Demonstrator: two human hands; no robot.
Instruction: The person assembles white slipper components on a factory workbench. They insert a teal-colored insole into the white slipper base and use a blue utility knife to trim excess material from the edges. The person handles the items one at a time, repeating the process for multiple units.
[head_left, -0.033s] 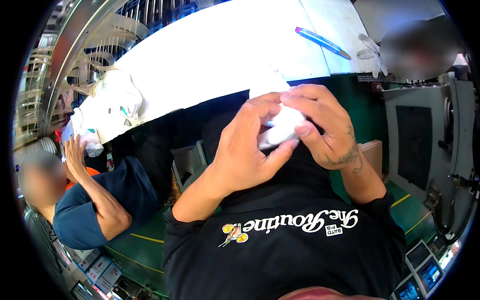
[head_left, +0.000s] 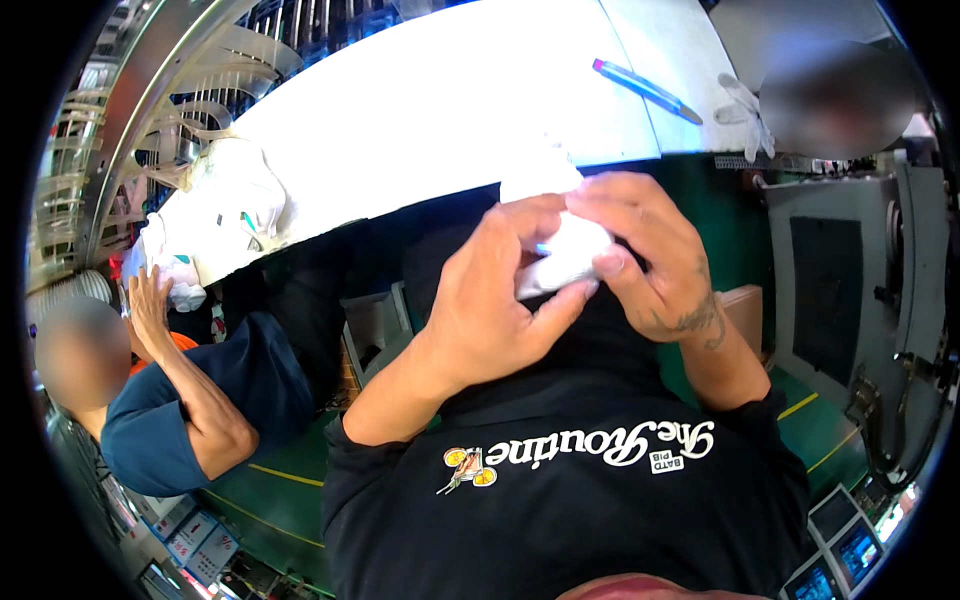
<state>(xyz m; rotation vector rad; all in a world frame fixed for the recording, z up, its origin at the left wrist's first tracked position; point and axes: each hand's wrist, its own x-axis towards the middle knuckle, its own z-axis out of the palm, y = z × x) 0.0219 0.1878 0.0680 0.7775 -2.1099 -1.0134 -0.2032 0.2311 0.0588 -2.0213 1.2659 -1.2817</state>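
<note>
In front of my chest, just off the near edge of the white table (head_left: 420, 110), both hands are closed round a bunched white cloth (head_left: 575, 258). My left hand (head_left: 505, 285) grips its left side, with the thumb along the lower edge. On the other side, my right hand (head_left: 650, 240) has its fingers over the top and its thumb pressed on the front. Part of the cloth sticks out beyond my fingertips toward the table. The cloth is too bright and too covered for me to tell its exact kind.
A blue pen-like tool (head_left: 648, 91) and a white glove (head_left: 745, 112) lie at the table's right. On the left, a person in a dark blue shirt (head_left: 210, 400) handles white cloth items near a white heap (head_left: 235, 195). A grey machine (head_left: 840, 280) stands at right.
</note>
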